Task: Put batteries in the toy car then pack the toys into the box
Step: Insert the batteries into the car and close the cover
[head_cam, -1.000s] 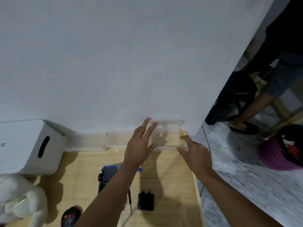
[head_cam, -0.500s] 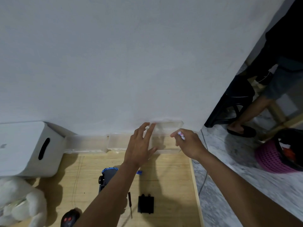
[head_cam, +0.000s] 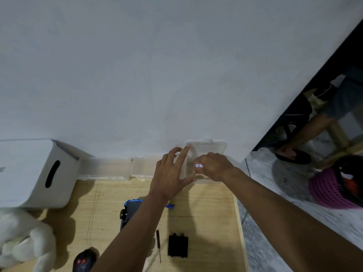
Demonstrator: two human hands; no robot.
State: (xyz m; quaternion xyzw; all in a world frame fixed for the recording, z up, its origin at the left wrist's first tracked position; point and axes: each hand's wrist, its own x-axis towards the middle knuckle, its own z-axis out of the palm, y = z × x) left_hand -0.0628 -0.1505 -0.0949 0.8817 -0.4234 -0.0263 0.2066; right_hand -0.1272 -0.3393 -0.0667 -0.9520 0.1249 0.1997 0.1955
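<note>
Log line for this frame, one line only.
left hand: touches clear case | right hand: pinches battery | car: on table

This looks like a room in a home. A plain white wall (head_cam: 157,75) fills most of the view. A pale wooden surface (head_cam: 212,213) is pushed against its foot. A white storage box (head_cam: 29,173) sits by the wall's left stretch, with a plush toy (head_cam: 21,242) farther out from the wall. Past the wall's right edge lies a marble-patterned floor (head_cam: 275,222) with a pink plastic basket (head_cam: 330,191), a dark stool (head_cam: 294,114) and another person's slippered foot (head_cam: 292,155).
</note>
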